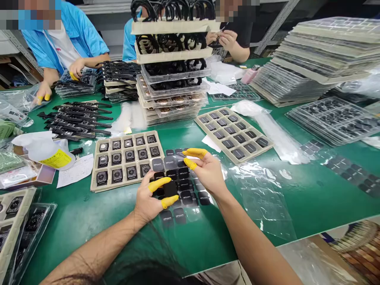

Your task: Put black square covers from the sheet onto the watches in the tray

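Observation:
My left hand (150, 198), with yellow finger cots on thumb and index finger, grips a black square watch body (170, 189) by its sides, dark glass face up. My right hand (204, 168), also in yellow finger cots, pinches the edge of a greyish protective film (175, 161) just beyond the watch. Under both hands lie clear sheets of dark square film stickers (187, 197) with white print. To the left, a beige tray (92, 185) holds several watch bodies, sensor backs up. At the right, another beige tray (237, 161) carries dark square pieces in its pockets.
A tall stack of trays (172, 57) with watches and straps stands at the back. A spray bottle (49, 152) and strapped watches (78, 118) are at left. Stacked trays (314, 63) rise at right; clear plastic sheets (261, 198) lie nearer. Co-workers sit opposite.

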Action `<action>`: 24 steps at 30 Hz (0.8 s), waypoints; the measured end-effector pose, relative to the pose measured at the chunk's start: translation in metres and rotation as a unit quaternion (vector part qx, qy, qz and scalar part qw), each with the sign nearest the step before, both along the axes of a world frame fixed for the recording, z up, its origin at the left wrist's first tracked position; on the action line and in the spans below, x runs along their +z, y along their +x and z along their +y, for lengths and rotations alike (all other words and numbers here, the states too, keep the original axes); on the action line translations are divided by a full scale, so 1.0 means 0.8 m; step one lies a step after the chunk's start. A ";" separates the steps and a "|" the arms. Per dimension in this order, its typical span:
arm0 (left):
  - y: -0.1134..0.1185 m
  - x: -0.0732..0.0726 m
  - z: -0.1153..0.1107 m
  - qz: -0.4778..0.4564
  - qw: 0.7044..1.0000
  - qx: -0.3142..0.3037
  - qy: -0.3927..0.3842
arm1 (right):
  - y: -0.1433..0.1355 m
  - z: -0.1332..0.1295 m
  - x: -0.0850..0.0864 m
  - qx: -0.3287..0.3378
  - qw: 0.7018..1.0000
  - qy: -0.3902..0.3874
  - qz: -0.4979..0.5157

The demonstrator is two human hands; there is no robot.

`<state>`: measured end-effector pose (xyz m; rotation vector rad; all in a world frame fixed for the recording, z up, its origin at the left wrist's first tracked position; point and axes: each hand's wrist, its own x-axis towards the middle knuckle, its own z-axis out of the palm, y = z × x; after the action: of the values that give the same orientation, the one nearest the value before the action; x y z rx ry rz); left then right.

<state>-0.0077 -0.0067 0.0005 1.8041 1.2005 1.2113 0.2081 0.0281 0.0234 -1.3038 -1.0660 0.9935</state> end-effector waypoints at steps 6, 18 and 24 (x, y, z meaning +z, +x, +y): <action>-0.006 -0.013 0.020 -0.151 0.986 0.030 -0.067 | -0.003 0.001 0.004 0.093 0.995 -0.040 -0.004; -0.015 -0.015 0.038 -0.102 0.989 0.035 -0.096 | -0.018 -0.001 -0.016 0.054 0.998 0.036 0.015; -0.019 -0.018 0.039 -0.064 0.995 0.027 -0.067 | -0.021 -0.002 -0.025 0.051 0.995 0.063 -0.059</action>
<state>-0.0229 0.0243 -0.0136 1.5812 1.2345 1.2274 0.1914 0.0261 0.0033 -1.2265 -1.2760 0.9176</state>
